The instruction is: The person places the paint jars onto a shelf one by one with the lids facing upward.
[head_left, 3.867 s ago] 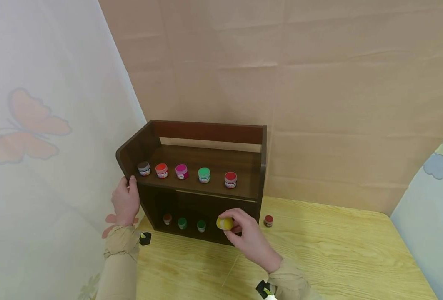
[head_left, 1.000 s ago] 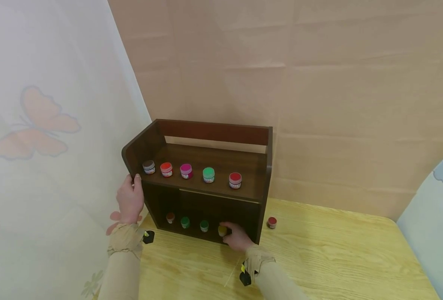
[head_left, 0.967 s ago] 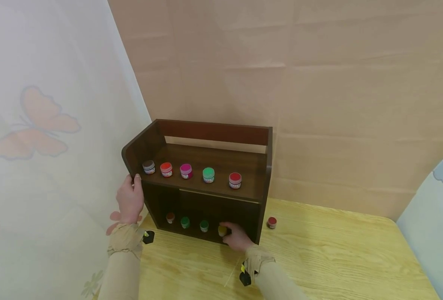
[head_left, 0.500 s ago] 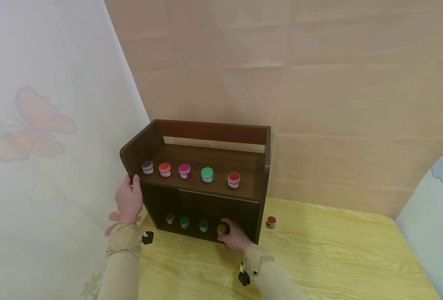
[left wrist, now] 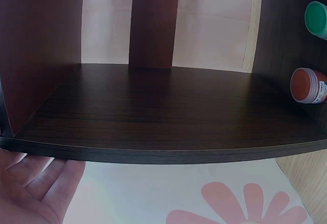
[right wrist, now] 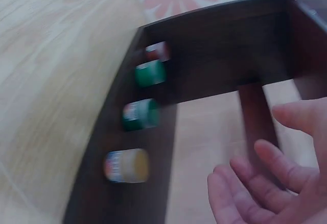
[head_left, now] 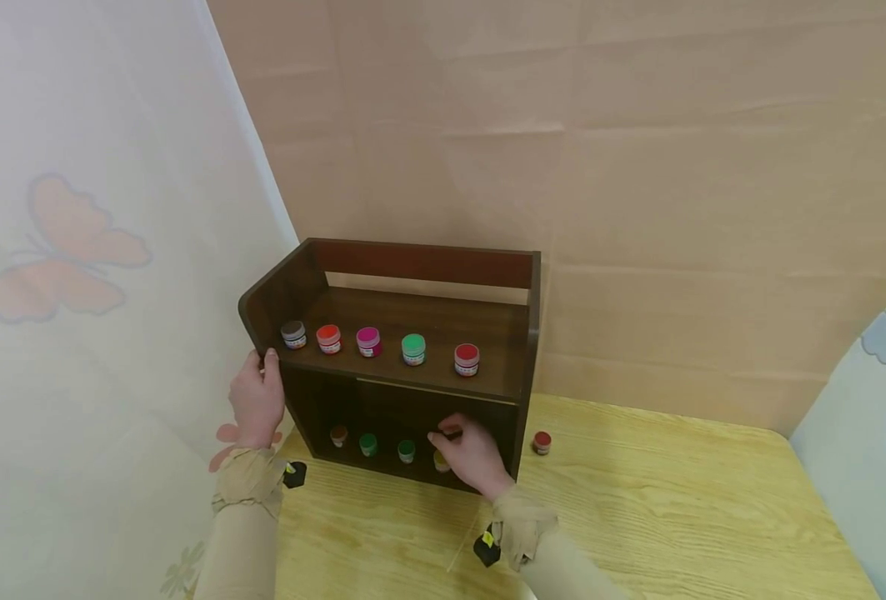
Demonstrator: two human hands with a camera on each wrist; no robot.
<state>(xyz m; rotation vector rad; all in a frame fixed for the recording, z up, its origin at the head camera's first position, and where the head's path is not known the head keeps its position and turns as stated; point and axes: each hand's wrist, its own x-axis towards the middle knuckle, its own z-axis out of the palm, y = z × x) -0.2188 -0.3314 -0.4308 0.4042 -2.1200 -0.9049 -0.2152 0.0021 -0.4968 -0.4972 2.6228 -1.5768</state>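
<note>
A dark brown two-tier shelf (head_left: 427, 312) stands on the table. My left hand (head_left: 257, 400) grips its left side panel at the upper tier's front corner; in the left wrist view, fingers (left wrist: 41, 180) lie along the panel's outer side. My right hand (head_left: 476, 454) is at the lower tier's right part, holding nothing, its fingers apart in the right wrist view. Just below it a yellow paint jar (right wrist: 126, 166) stands upright on the lower board, partly hidden by the hand in the head view. To its left are two green jars (head_left: 407, 452) and a brownish-red jar (head_left: 338, 436).
The upper tier bears a row of several jars: dark brown, orange-red, magenta (head_left: 368, 342), light green and red (head_left: 467, 360). Another dark red jar (head_left: 542, 442) stands on the wooden table (head_left: 660, 500), right of the shelf. White cloth (head_left: 112, 375) hangs close at left.
My right hand has brought the yellow jar down onto the lower tier, let go of it and risen slightly. My left hand has kept its grip on the shelf.
</note>
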